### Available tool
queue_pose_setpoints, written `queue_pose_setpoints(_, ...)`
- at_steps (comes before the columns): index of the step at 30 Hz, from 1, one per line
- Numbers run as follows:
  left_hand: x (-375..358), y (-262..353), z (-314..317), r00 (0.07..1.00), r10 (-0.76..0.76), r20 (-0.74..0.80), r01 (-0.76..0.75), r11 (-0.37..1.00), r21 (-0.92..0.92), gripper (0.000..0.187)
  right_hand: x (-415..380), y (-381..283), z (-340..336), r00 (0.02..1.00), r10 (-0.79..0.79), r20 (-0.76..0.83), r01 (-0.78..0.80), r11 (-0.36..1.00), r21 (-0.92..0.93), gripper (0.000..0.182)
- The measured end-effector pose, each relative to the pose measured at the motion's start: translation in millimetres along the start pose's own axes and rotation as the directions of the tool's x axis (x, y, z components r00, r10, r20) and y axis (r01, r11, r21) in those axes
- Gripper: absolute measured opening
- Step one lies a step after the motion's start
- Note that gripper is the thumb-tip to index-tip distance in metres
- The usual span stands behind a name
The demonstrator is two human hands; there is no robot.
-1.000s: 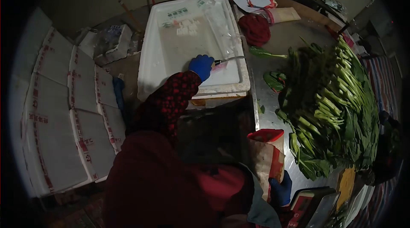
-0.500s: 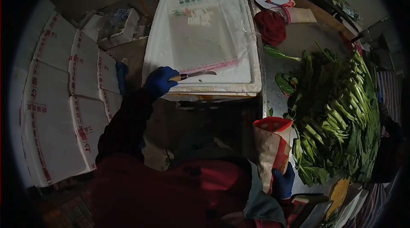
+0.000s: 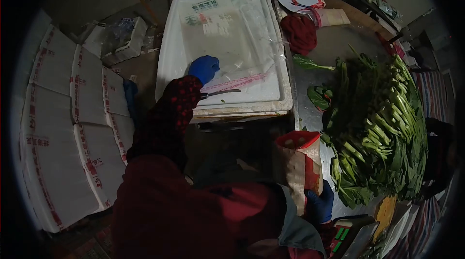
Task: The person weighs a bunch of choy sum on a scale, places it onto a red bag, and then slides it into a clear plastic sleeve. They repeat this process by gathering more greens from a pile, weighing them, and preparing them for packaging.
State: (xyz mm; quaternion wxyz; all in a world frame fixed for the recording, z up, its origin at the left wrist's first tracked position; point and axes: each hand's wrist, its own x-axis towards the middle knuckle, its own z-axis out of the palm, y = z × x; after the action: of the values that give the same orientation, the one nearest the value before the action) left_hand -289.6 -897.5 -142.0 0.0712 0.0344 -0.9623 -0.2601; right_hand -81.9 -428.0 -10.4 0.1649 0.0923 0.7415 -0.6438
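Left hand (image 3: 204, 68): blue-gloved, fingers curled, grip cannot be told, at clear plastic bag (image 3: 218, 48) in foam tray (image 3: 169, 53); knife (image 3: 225, 92): near tray's near edge; right hand (image 3: 320, 204): clasping pouch (image 3: 295, 162) by bench's (image 3: 312, 76) left edge; leafy greens (image 3: 387, 130): heaped bench-right

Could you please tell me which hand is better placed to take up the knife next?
Probably the left hand: it is over the white foam tray, close to the knife. The right hand is farther off and looks occupied, holding the red-rimmed bag.
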Motion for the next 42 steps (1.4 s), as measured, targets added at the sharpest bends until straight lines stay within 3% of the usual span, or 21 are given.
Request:
queue_pose_setpoints(4, 13.0, -1.8, -14.1, 0.997, 0.046, -0.063, -0.046, 0.999, 0.002, 0.014, 14.9, -2.8, 1.3, 0.999, -0.032, -0.001, 0.032, 0.998, -0.058, 0.041)
queue_pose_setpoints(6, 17.9, 6.3, -31.0, 0.991, 0.024, -0.131, -0.041, 0.991, -0.126, 0.013, 27.0, -14.2, 9.2, 0.995, -0.101, 0.022, 0.102, 0.992, -0.076, 0.041)
queue_pose_setpoints(9, 20.5, 17.9, -47.7, 0.966, 0.076, -0.247, -0.117, 0.981, -0.156, 0.012, 47.3, -42.6, 32.9, 0.987, -0.142, 0.069, 0.142, 0.990, 0.008, 0.041)
queue_pose_setpoints(13, 20.3, 37.5, -69.3, 0.954, 0.181, -0.239, -0.216, 0.967, -0.132, 0.012, 90.4, -59.4, 58.5, 0.970, -0.153, 0.190, 0.157, 0.988, -0.005, 0.042)
queue_pose_setpoints(15, 16.5, 49.4, -75.7, 0.953, 0.225, -0.204, -0.263, 0.947, -0.182, 0.012, 115.5, -69.4, 80.5, 0.894, -0.307, 0.326, 0.381, 0.904, -0.193, 0.042)
queue_pose_setpoints(16, 13.2, 56.2, -78.4, 0.952, 0.229, -0.205, -0.267, 0.946, -0.182, 0.012, 124.6, -73.5, 90.7, 0.894, -0.310, 0.323, 0.383, 0.903, -0.193, 0.042)
queue_pose_setpoints(18, 5.5, 66.9, -81.4, 0.920, 0.375, -0.117, -0.388, 0.913, -0.126, 0.011, 139.9, -79.2, 107.3, 0.869, -0.298, 0.396, 0.441, 0.829, -0.344, 0.041)
queue_pose_setpoints(21, -2.9, 69.8, -80.4, 0.898, 0.410, -0.159, -0.426, 0.901, -0.086, 0.009, 164.7, -64.4, 118.3, 0.876, -0.331, 0.351, 0.444, 0.838, -0.318, 0.040)
queue_pose_setpoints(22, -4.9, 71.2, -80.8, 0.898, 0.408, -0.161, -0.425, 0.901, -0.087, 0.009, 167.8, -61.4, 118.7, 0.876, -0.331, 0.352, 0.445, 0.837, -0.319, 0.040)
queue_pose_setpoints(24, -7.1, 76.3, -81.9, 0.922, 0.228, -0.314, -0.298, 0.935, -0.194, 0.008, 170.9, -61.3, 120.8, 0.915, -0.325, 0.240, 0.397, 0.836, -0.379, 0.044)
queue_pose_setpoints(25, -8.2, 79.4, -78.7, 0.921, 0.229, -0.316, -0.299, 0.934, -0.195, 0.008, 169.7, -63.3, 122.0, 0.914, -0.327, 0.240, 0.398, 0.835, -0.381, 0.044)
queue_pose_setpoints(27, -11.6, 88.4, -68.4, 0.914, 0.279, -0.294, -0.337, 0.926, -0.172, 0.008, 161.6, -68.5, 124.5, 0.851, -0.422, 0.314, 0.506, 0.497, -0.705, 0.054)
queue_pose_setpoints(28, -11.9, 93.6, -64.8, 0.913, 0.278, -0.297, -0.338, 0.925, -0.173, 0.008, 158.0, -70.9, 125.2, 0.850, -0.423, 0.314, 0.507, 0.494, -0.706, 0.054)
queue_pose_setpoints(30, -12.1, 104.0, -60.4, 0.893, 0.288, -0.346, -0.377, 0.899, -0.223, 0.007, 153.2, -73.3, 126.0, 0.824, -0.421, 0.380, 0.532, 0.346, -0.773, 0.065)
queue_pose_setpoints(31, -14.5, 108.6, -59.5, 0.892, 0.293, -0.345, -0.380, 0.898, -0.221, 0.007, 154.7, -72.8, 125.1, 0.825, -0.423, 0.376, 0.531, 0.348, -0.773, 0.065)
queue_pose_setpoints(33, -21.4, 118.7, -57.5, 0.817, 0.488, -0.306, -0.529, 0.846, -0.063, 0.006, 162.2, -69.8, 120.4, 0.895, -0.376, 0.241, 0.419, 0.521, -0.744, 0.080)
queue_pose_setpoints(37, -30.7, 129.9, -44.3, 0.816, 0.548, -0.186, -0.560, 0.828, -0.016, 0.006, 175.2, -68.2, 114.7, 0.923, -0.364, 0.126, 0.336, 0.600, -0.726, 0.089)
queue_pose_setpoints(40, -29.3, 151.9, -26.1, 0.738, 0.602, -0.305, -0.626, 0.779, 0.021, 0.009, 178.7, -73.4, 115.0, 0.929, -0.349, 0.121, 0.322, 0.606, -0.728, 0.095)
queue_pose_setpoints(42, -44.1, 164.6, -9.9, 0.590, 0.785, -0.190, -0.785, 0.612, 0.094, 0.012, 191.5, -62.4, 112.8, 0.942, -0.334, 0.015, 0.261, 0.706, -0.658, 0.085)
